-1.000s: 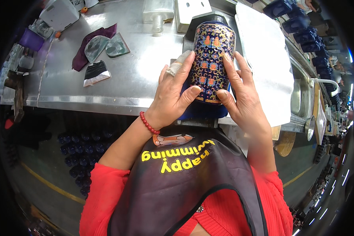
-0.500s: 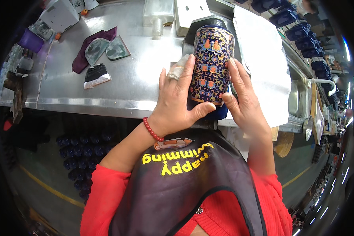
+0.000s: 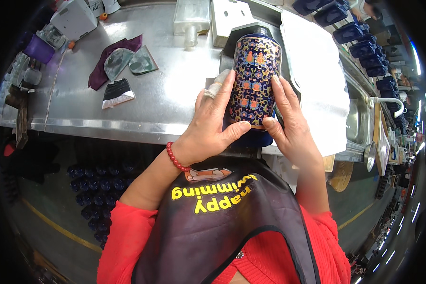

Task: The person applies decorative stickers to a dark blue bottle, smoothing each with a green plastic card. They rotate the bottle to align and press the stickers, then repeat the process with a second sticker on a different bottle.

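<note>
A dark blue bottle (image 3: 254,80) with a dense, multicoloured floral pattern lies on its side on a dark support (image 3: 228,46), its neck pointing away from me. My left hand (image 3: 213,118) presses along its left side, the thumb across the near end of the pattern. Pale wrapping covers one or more of that hand's fingers. Against the right side rest the fingers of my right hand (image 3: 291,120), with the thumb by the lower right corner. Between them, both hands hold the bottle. A blue piece (image 3: 254,138) shows under its near end.
On the steel worktop (image 3: 175,94) lie a purple cloth (image 3: 99,66), two greenish flat pieces and a black-and-white brush-like piece (image 3: 118,93). Beyond stand a clear bottle (image 3: 191,21) and a white box (image 3: 229,19). White sheeting (image 3: 319,85) and a sink (image 3: 359,120) are at right.
Both hands have shifted slightly along the bottle's sides. My left thumb has moved a little up and left, while the right fingertips sit slightly lower on the pattern.
</note>
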A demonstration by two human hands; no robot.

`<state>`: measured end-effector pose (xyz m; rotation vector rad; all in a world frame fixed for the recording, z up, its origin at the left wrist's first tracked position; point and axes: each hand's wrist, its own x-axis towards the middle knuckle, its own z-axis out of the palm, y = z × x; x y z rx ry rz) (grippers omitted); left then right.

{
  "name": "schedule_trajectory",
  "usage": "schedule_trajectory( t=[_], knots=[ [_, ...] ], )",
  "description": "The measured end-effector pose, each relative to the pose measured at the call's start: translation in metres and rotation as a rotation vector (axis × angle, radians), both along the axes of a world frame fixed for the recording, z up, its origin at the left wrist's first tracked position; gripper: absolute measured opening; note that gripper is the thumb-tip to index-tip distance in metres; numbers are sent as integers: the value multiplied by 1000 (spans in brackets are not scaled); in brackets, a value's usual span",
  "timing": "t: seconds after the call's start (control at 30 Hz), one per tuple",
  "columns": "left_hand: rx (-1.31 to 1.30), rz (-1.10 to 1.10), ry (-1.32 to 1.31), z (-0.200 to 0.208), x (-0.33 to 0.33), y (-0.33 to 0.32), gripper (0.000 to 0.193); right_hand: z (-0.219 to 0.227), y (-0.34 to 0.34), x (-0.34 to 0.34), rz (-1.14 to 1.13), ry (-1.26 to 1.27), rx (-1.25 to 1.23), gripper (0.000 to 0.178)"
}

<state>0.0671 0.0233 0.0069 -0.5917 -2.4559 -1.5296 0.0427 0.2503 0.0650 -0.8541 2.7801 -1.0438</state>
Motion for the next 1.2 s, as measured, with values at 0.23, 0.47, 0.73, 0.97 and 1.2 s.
schedule_trajectory(
  t=[0.23, 0.47, 0.73, 0.97, 1.2],
  knots=[
    [-100, 129, 27, 6, 8, 16, 102, -1, -2, 0, -6, 24, 15, 70],
    [29, 39, -26, 0, 6, 6, 98, -2, -1, -1, -3, -3, -27, 69],
    [216, 47, -117, -6, 6, 5, 79, -3, -1, -1, 1, 35, -5, 71],
    [159, 41, -93, -5, 5, 5, 83, -3, 0, -2, 5, 43, 0, 72],
    [1, 125, 6, -4, 7, 12, 96, -5, -2, -1, 17, 65, -29, 75]
  ],
)
